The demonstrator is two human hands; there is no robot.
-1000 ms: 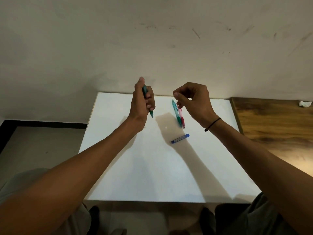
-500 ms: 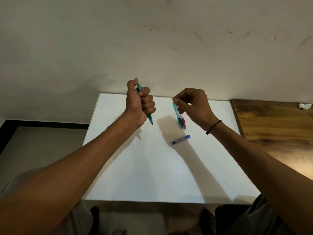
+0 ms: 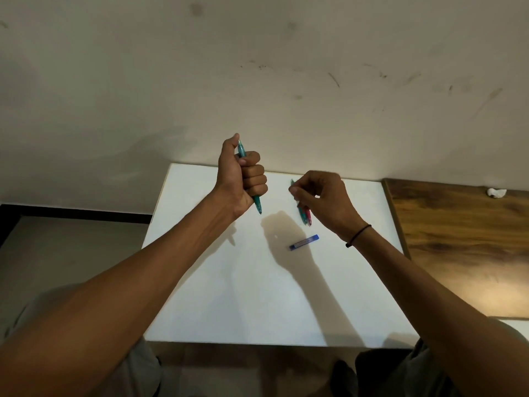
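teal pen [image 3: 242,151], 2nd teal pen [image 3: 301,217] w/ pink pen [image 3: 308,216], blue case [image 3: 304,242], white table [image 3: 229,282], brown wood-grain desk [image 3: 458,239]

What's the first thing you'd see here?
A left hand grips a teal pen in a fist above the white table. The right hand hovers with curled fingers over two pens lying on it, and a small blue tube lies nearer.

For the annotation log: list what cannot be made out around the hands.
Head view only.
Middle of the teal pen: hidden inside the left hand gripping it.
Whether the right hand pinches anything: fingertips blurred.
Two table pens: partly behind the right hand.
Label on the blue case: too small.
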